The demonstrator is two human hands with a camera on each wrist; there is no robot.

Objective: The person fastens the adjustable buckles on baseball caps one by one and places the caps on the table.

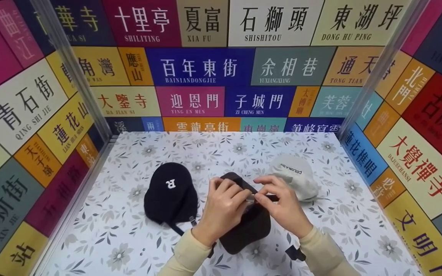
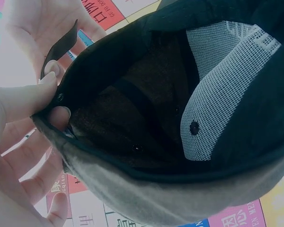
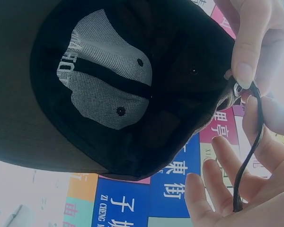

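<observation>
Between both hands is a dark brown baseball cap (image 1: 244, 234), its brim toward the person. Both wrist views look into its crown, where pale mesh lining (image 3: 109, 75) shows. My left hand (image 1: 226, 203) pinches the cap's back edge between thumb and finger, beside a small metal fitting (image 3: 237, 90). With thumb and index finger, my right hand (image 1: 282, 203) pinches the narrow dark strap (image 3: 248, 165) at that fitting. The strap's free length hangs across the right palm in the right wrist view. Whether the strap passes through the fitting is hidden by the fingertips.
Left of the hands, a black cap (image 1: 171, 199) with a white letter R lies on the floral tabletop (image 1: 121, 230). A light grey cap (image 1: 294, 172) sits behind the right hand. Walls of colourful sign panels (image 1: 202, 67) enclose the table at the back and sides.
</observation>
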